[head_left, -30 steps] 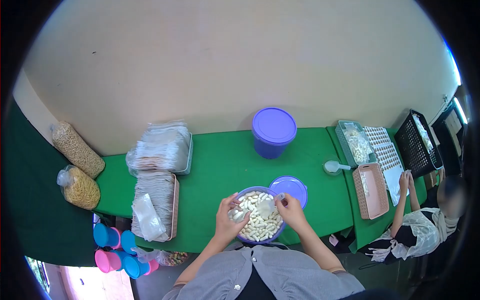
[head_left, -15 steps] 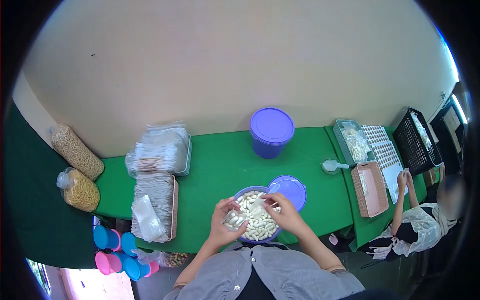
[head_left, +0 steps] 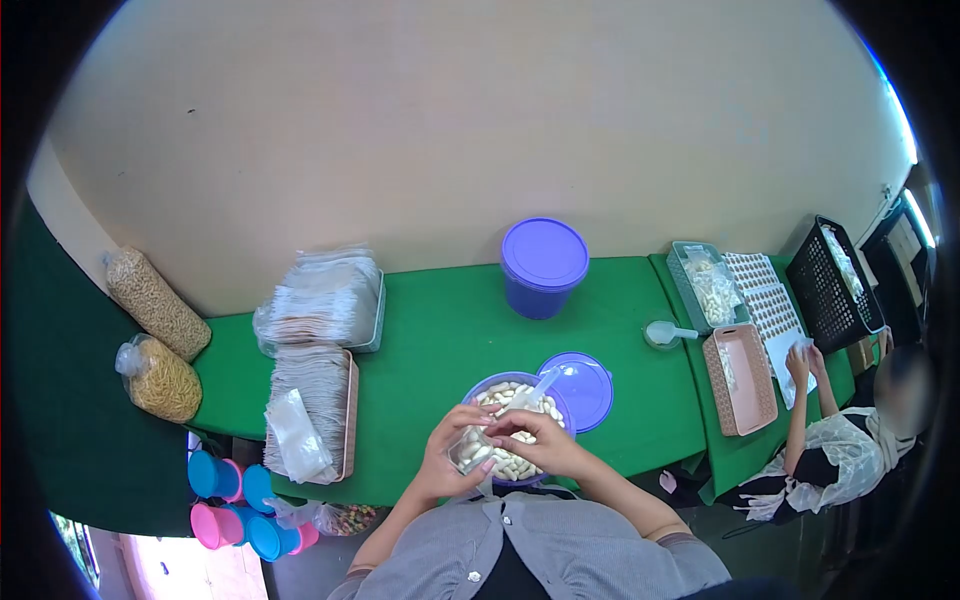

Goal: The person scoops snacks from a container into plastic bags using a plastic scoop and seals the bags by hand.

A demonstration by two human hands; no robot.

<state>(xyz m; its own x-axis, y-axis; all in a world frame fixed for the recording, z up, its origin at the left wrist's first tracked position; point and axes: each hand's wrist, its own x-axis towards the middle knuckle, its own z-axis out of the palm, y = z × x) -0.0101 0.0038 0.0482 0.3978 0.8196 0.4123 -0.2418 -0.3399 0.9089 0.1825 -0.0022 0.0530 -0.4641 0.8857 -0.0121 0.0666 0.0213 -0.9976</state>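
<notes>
In my left hand is a small clear plastic bag with white oblong pieces inside, held above the near left part of a purple bucket. My right hand has its fingers closed together at the bag's upper edge; the fingertips are partly hidden. Below both hands, the purple bucket is filled with white oblong pieces. A translucent scoop rests in the bucket, its handle leaning over the far right rim. Partly behind the bucket lies a purple lid.
A lidded purple bucket stands near the wall. Trays of stacked bags are on the left, beside large filled bags. A measuring cup, a pink basket and a co-worker are on the right.
My right hand has left the scoop in the bucket and moved left to the bag's upper edge. My left hand still holds the bag.
</notes>
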